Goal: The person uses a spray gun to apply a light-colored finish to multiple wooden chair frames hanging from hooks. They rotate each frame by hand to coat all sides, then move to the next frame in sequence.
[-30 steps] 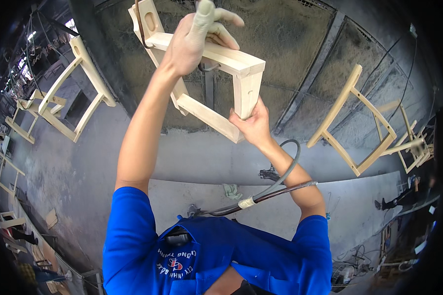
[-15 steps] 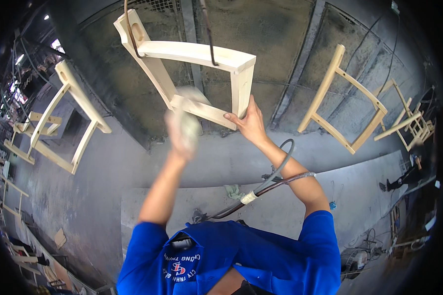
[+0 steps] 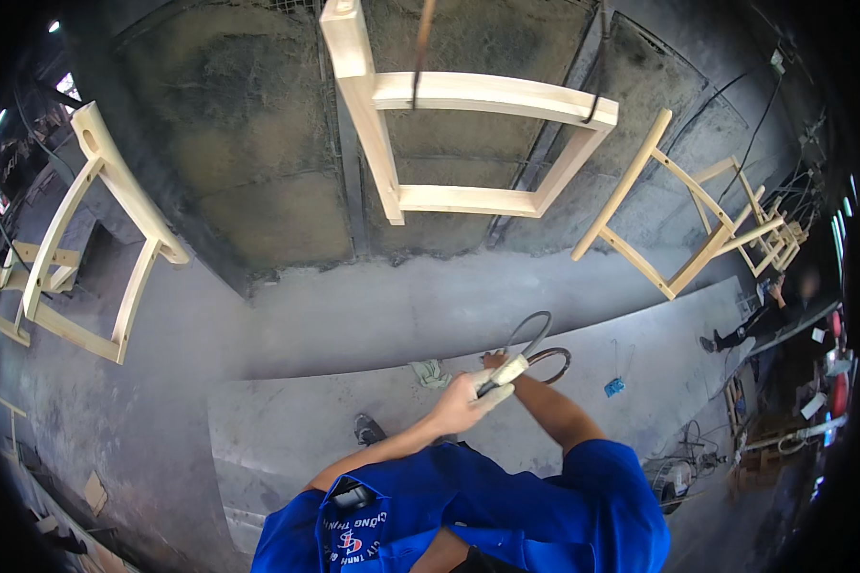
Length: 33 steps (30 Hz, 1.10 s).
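Observation:
Close to my body, my left hand (image 3: 463,403) is closed on a pair of dark hoses, just below where cream tape (image 3: 510,370) binds them. Pale material covers some of its fingers. Beyond the tape the hoses (image 3: 548,325) curl into loops over my right forearm. My right hand (image 3: 494,359) is low in front of me, partly covered by the hoses; its visible fingers look spread, with nothing visible in them. A pale wooden chair-back frame (image 3: 468,199) hangs ahead from dark hooks (image 3: 420,57), apart from both hands.
Similar wooden frames hang at the left (image 3: 129,191) and right (image 3: 631,186). A stained panelled wall (image 3: 248,172) stands behind. A greenish cloth (image 3: 431,373) and a blue scrap (image 3: 614,387) lie on the grey floor sheet (image 3: 296,420). Another person (image 3: 736,334) is at far right.
Both hands have left the hanging frame and come down toward my body. My left hand has taken hold of the hoses. The frame now appears farther right and turned.

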### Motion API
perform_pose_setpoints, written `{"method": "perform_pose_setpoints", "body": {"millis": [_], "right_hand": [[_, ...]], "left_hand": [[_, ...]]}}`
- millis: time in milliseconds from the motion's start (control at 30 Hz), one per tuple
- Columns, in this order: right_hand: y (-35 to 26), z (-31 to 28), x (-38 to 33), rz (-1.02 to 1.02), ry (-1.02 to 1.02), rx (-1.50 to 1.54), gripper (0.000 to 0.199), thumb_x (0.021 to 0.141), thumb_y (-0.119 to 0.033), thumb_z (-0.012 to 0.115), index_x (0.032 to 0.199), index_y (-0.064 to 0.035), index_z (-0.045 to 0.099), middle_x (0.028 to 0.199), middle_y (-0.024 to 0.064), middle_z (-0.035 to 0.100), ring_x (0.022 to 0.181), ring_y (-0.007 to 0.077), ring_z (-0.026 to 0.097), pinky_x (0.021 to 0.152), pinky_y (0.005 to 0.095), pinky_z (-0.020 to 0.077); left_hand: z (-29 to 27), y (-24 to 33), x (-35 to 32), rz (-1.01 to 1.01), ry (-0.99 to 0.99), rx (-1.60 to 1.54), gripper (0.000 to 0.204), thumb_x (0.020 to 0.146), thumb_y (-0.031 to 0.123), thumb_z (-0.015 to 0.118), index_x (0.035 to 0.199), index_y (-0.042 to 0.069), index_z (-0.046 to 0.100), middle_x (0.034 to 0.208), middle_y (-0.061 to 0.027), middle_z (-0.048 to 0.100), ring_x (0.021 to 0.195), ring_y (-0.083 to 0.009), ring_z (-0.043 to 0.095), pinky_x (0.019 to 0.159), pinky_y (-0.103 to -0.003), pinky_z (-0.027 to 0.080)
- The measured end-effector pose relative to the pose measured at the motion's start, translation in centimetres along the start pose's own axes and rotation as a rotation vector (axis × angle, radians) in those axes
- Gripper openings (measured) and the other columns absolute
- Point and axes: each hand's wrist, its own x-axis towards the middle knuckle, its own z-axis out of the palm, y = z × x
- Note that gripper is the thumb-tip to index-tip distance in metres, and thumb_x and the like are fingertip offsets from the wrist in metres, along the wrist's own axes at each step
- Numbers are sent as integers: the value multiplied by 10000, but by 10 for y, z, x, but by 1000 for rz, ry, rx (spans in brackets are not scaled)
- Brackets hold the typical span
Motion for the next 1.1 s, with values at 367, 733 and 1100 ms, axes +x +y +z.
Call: {"method": "perform_pose_setpoints", "body": {"millis": [367,733,1100], "right_hand": [[-141,53,-16,-74,126,1250,458,1007,-389,699,1165,41,696,1013,130,758,806,213,700,672,384,541],[-138,-18,-227,-204,604,1799,455,1062,-315,655,1408,-32,571,942,55,709,557,82,572,493,244,448],[20,75,-386,-578,1509,1495,886,974,-703,609,1396,76,607,713,28,624,537,32,491,516,213,363]], "left_hand": [[-139,-69,-1,-268,16,-225,356,1115,294,521,1097,-4,715,835,-76,731,768,-182,730,723,-339,588],[-266,-103,86,-176,343,-579,653,1127,583,314,1470,41,437,1112,-228,658,792,-298,711,715,-383,597],[-49,-63,-67,-89,569,-674,398,1158,359,361,1319,39,536,1035,-137,643,722,-176,611,644,-301,535]]}}
